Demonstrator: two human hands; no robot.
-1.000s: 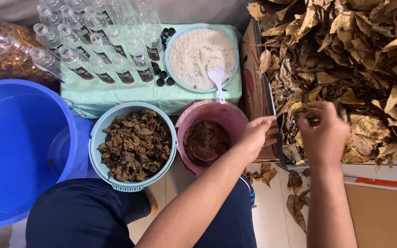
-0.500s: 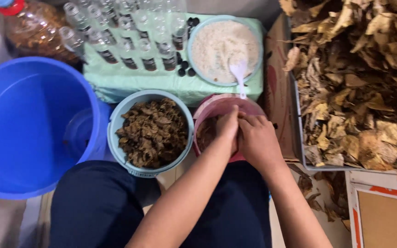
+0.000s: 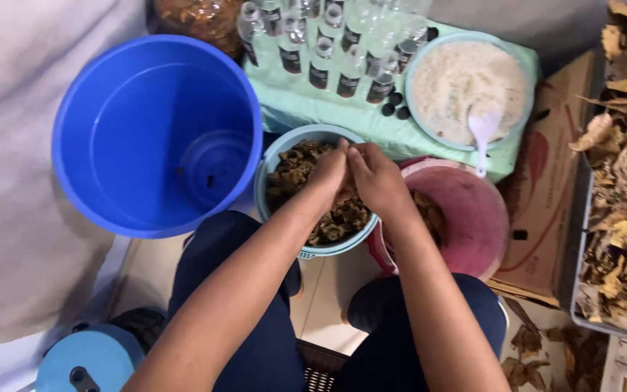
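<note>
Both hands are together over the light blue bowl point(image 3: 284, 156). The left hand point(image 3: 328, 174) and the right hand point(image 3: 377, 178) meet at the fingertips, fingers curled inward and nearly closed; a bit of brown leaf shows between the palms, but how much is pinched there cannot be told.

Progress, as judged from how things lie: the light blue bowl is already well filled with dark, crumbled leaf pieces point(image 3: 342, 218), so a good share of the breaking-up appears done. The tray of whole dry leaves point(image 3: 622, 218) at the person's right is heaped high — much is left.

Containers and contents:
- Pink bowl point(image 3: 466, 218), just beside the light blue bowl and touching it: a small amount of brown matter near its left wall, otherwise mostly bare.
- Large blue bucket point(image 3: 157, 131), at the person's left: nothing inside but a few dark specks at the bottom.
- Pale round dish point(image 3: 517, 69) on the green-covered counter point(image 3: 342, 116): white grains, with a white spoon point(image 3: 484, 134) resting at its edge.
- Small clear bottles point(image 3: 321, 51) in rows on the same counter — contents not discernible; a few dark caps point(image 3: 395, 109) lie beside them.
</note>
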